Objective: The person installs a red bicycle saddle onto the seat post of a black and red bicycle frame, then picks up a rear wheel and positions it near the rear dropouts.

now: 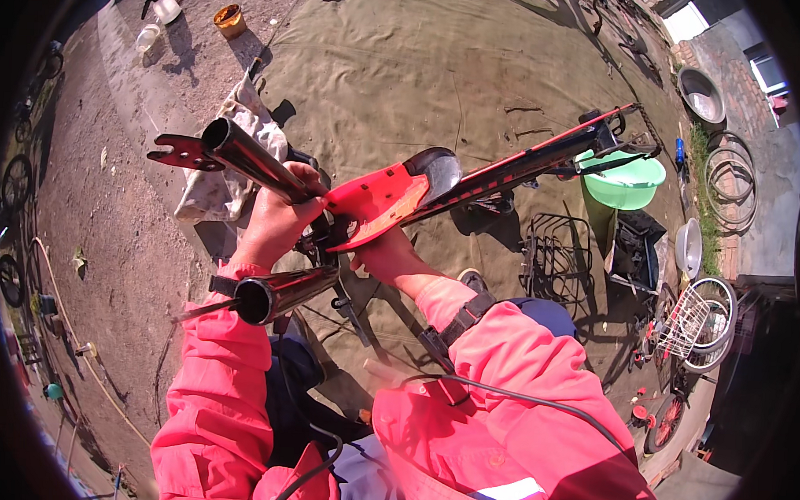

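Sleeves: pink, coming in from the lower edge.
Left hand: grip closed on the black frame, just beside the red guard.
Right hand: under the guard; fingers mostly hidden, so its grip cannot be told.
Frame: above the ground sheet, its long bar slanting toward the green basin.

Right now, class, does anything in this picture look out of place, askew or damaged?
Mainly the off-white cloth, partly hidden behind the black tube: it lies crumpled and blotched, perhaps stained. The black wire rack also lies loose on the canvas, joined to nothing visible.
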The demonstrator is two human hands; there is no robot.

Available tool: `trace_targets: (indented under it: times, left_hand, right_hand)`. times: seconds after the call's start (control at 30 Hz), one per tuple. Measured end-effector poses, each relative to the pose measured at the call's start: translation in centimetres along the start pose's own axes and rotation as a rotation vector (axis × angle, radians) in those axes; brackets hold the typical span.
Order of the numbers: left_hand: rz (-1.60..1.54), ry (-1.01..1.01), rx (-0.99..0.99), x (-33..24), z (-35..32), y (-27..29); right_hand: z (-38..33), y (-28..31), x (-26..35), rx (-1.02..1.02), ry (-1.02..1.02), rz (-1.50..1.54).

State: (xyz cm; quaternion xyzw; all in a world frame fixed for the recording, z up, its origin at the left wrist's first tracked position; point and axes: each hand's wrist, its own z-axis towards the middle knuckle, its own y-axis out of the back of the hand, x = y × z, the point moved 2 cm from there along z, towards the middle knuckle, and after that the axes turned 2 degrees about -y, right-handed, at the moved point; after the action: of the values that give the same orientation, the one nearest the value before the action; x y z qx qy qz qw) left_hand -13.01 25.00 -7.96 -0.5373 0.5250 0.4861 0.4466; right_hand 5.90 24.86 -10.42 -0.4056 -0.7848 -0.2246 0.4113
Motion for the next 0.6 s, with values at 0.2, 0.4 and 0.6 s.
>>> trace_targets:
  times: [0.2, 0.4, 0.6]
  left_hand:
    - [0.016, 0.0, 0.002, 0.0, 0.0, 0.0]
    - [0.0, 0.012, -0.001, -0.2, -0.1, -0.1]
    - [-0.013, 0.017, -0.001, -0.1, -0.1, -0.1]
  right_hand:
    - [0.4, 0.2, -0.2, 0.022, 0.0, -0.058]
    - [-0.2, 0.2, -0.3, 0.051, 0.004, 0.073]
    - [-0.4, 0.4, 0.7, 0.076, -0.011, -0.024]
